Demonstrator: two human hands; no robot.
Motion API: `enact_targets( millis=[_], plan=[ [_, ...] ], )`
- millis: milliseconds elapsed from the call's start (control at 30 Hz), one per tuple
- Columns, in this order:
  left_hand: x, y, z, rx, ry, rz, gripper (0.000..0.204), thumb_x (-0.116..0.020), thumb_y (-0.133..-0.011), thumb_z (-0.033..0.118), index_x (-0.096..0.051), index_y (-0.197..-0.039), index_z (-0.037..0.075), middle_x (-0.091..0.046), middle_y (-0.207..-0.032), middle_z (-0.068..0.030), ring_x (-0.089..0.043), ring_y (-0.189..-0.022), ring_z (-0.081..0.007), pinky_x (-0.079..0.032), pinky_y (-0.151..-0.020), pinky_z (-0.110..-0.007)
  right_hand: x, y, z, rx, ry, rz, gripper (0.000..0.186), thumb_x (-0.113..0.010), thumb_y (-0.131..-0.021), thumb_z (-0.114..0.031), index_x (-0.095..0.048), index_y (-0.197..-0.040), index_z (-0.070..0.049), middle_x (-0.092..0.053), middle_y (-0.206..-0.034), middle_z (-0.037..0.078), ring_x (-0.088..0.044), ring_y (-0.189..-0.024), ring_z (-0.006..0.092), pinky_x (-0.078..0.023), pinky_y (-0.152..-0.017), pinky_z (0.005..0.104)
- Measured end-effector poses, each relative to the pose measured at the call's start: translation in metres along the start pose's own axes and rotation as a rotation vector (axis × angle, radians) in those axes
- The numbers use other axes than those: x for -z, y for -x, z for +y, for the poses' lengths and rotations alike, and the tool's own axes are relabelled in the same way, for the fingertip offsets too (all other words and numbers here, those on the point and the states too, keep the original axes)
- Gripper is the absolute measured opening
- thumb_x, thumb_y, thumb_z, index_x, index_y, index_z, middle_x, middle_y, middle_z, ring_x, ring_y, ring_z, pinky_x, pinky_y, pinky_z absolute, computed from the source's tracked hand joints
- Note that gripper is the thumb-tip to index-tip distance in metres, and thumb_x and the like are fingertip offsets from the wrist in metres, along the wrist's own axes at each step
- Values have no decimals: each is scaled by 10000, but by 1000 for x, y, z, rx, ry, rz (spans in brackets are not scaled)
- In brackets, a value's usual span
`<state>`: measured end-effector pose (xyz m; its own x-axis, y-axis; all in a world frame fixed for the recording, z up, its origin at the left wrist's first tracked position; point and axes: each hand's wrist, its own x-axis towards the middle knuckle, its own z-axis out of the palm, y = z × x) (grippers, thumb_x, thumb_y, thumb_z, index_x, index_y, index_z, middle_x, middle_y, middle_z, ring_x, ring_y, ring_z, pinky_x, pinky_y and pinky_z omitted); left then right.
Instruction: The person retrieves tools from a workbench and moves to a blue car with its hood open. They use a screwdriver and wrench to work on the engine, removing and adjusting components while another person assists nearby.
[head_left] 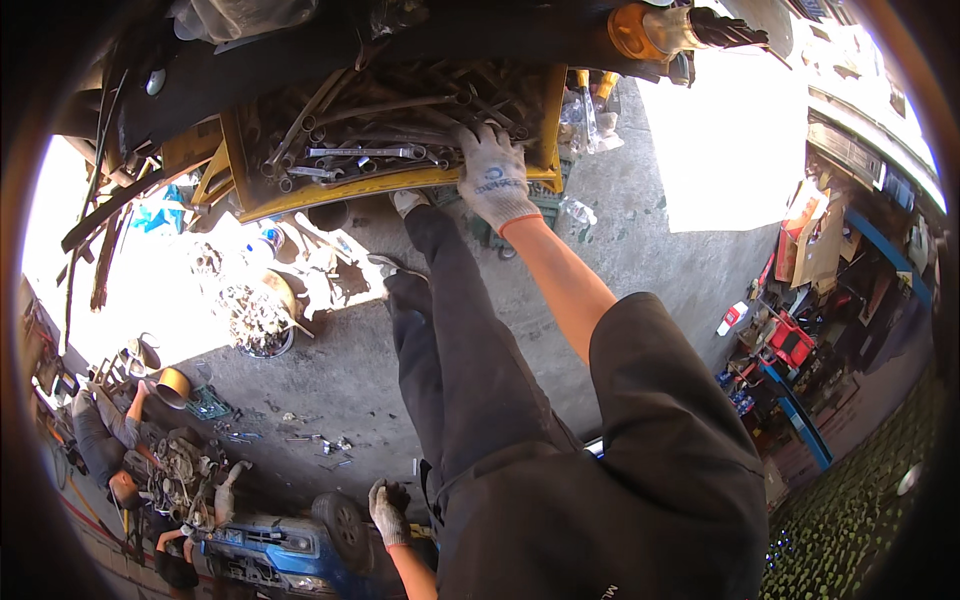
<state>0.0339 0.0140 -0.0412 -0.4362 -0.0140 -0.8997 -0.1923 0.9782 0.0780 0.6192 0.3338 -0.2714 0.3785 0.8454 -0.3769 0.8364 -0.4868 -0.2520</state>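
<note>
A yellow-edged drawer (400,183) stands pulled out at the top, heaped with metal wrenches. My right hand (495,178), in a pale work glove with an orange cuff, reaches over its front edge. Its fingers lie stretched and slightly apart on the tools, with no tool visibly gripped. Just left of it lie a shiny combination wrench (368,152) and a long darker wrench (385,108). My left hand (386,515), also gloved, hangs low beside my body, its fingers curled at a dark patch that I cannot make out.
A dark bench top (480,38) overhangs the drawer, with an orange-and-clear bottle (650,32) on it. Yellow-handled screwdrivers (588,98) hang to the right. Metal parts fill a tub (262,325) on the floor. Co-workers bend over machinery near a blue vehicle (290,550), lower left.
</note>
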Motion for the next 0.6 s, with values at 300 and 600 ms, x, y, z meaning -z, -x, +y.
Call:
enact_targets(
  millis=[300,600],
  plan=[
    [3,12,-10,-10,21,36,348,-599,-1046,203,-582,-1376,92,-708,-1009,-109,-683,-809,-257,-560,-663,-386,22,-54,-28,-71,-30,-3,546,-697,-936,-307,-584,-1438,-126,-573,-1426,203,-503,-1398,415,-438,-1137,560],
    [-18,11,-14,9,64,5,318,-619,-1048,179,-601,-1348,75,-727,-1010,-130,-722,-839,-279,-616,-722,-423,-3,-60,-71,32,92,-197,788,-805,-871,-519,-525,-1541,-214,-519,-1480,207,-478,-1418,446,-386,-1177,623]
  ],
)
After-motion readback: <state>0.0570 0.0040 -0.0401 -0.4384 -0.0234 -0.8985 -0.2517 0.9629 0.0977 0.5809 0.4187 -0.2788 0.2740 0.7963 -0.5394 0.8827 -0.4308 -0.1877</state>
